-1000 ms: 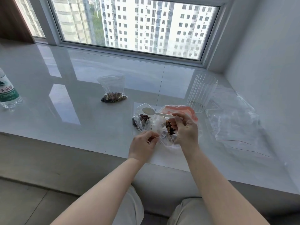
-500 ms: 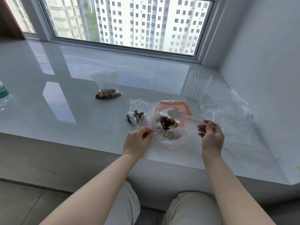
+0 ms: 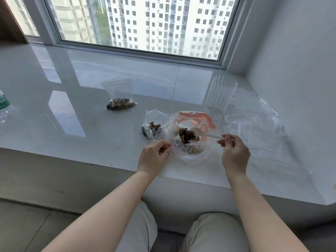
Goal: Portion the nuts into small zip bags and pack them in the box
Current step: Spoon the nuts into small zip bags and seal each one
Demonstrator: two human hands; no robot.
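Nuts (image 3: 188, 136) sit in the big orange-printed bag (image 3: 195, 122) at the sill edge. Right hand (image 3: 234, 153) pinches the white spoon (image 3: 203, 133), bowl in the nuts; left hand (image 3: 154, 155) pinches the bag's rim. 2 small zip bags hold nuts: 1 (image 3: 153, 130) touching the big bag, 1 (image 3: 120, 99) farther back. Plenty left to portion; no box visible. Clear ribbed cup (image 3: 219, 97) and loose plastic (image 3: 254, 128) crowd the right; water bottle (image 3: 4, 106) well left.

Window (image 3: 138, 24): wide, pale frame, high-rise blocks outside.
Sill (image 3: 81, 99): glossy white stone, reflecting daylight.
Wall (image 3: 300, 51): plain white, right.
Floor (image 3: 27, 224): grey tile.
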